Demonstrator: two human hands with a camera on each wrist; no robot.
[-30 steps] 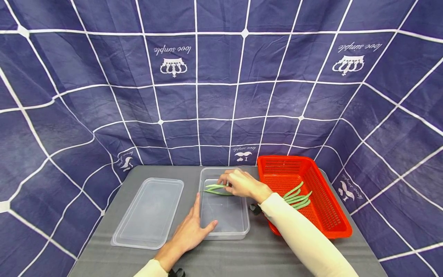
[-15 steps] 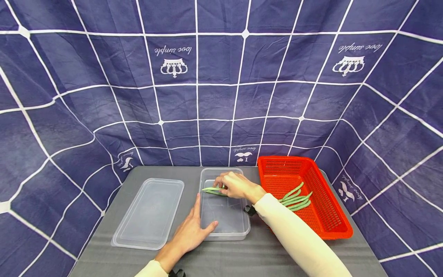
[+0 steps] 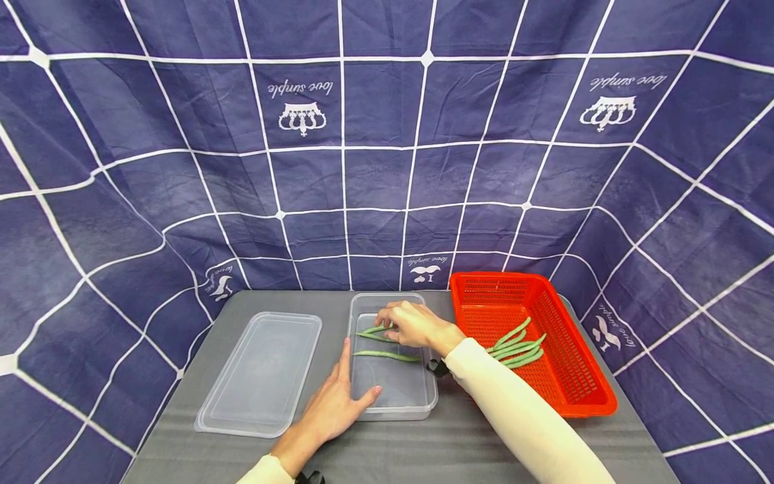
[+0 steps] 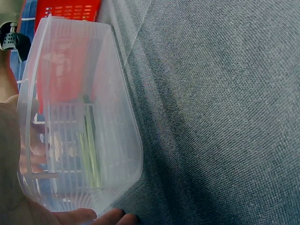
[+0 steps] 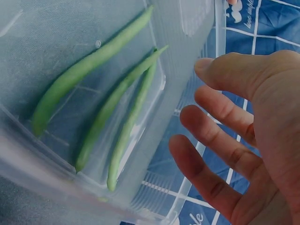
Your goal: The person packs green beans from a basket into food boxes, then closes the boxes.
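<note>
In the head view, a clear plastic container [image 3: 393, 383] stands on the grey tabletop. Three green beans lie in it: one bean [image 3: 387, 355] crosses the middle, and a pair rests behind it, partly under my right hand [image 3: 416, 326]. The right wrist view shows this pair, the middle bean [image 5: 110, 110] and the thinner bean [image 5: 132, 126], crossing at one end. My right hand hovers over the container's far part, fingers loosely bent, nothing between them. My left hand [image 3: 331, 407] touches the container's left side, index finger straight along it and thumb spread over the rim.
A red perforated basket [image 3: 565, 363] stands at the right, holding several more green beans [image 3: 517, 349], partly hidden by my right sleeve. The container's flat lid [image 3: 260, 373] lies on the table [image 3: 423, 450] at the left. A blue grid-patterned cloth [image 3: 387, 175] hangs behind and at both sides.
One bean has come down across the container's middle, in front of the pair, and my right hand has let go. That hand shifted slightly left; my left hand stays put.
</note>
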